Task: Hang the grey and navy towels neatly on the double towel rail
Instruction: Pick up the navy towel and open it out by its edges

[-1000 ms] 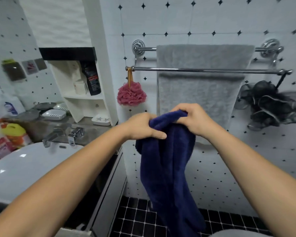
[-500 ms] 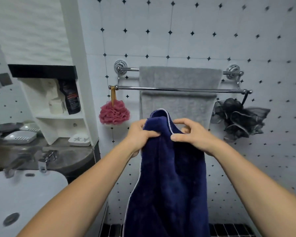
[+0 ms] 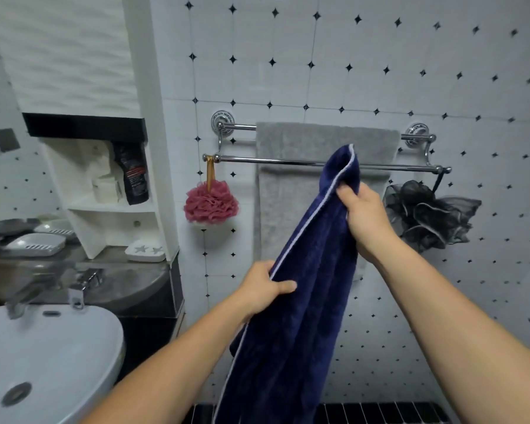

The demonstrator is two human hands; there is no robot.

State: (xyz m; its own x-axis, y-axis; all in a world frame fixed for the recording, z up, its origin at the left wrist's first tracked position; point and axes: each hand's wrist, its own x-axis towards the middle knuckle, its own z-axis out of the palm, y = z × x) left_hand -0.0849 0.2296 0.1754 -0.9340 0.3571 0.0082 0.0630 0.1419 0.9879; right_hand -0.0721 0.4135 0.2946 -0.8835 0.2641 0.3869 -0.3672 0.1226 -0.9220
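Two hands on the navy terry towel with the pale piped edge; none of it is over the double chrome towel rail yet.

Your right hand grips the bunched top end of the towel, fingers curled round it, just below the rail's front bar and right of its middle. The towel's peak pokes up above that fist and overlaps the front bar in view. Can't tell if it touches the bar.

Your left hand pinches the piped edge lower down, thumb across the front of the cloth, well below the rail and left of its middle. The cloth runs slantwise between the two hands. The rest hangs down below the rail and out of view at the bottom.

A grey terry towel is draped over the rail's back bar, spread flat and hanging behind the front bar, roughly centred between the two wall mounts. Its top edge looks level.

A pink mesh shower puff hangs by a tan loop from the rail's left front end. A dark grey mesh puff hangs from the right front end.

A white shelf unit sits left of the rail, with a black bottle on its upper shelf and a white soap dish with star cut-outs at its foot. A white ceramic basin and a chrome tap are below and further left of the rail; the tap is blurred.
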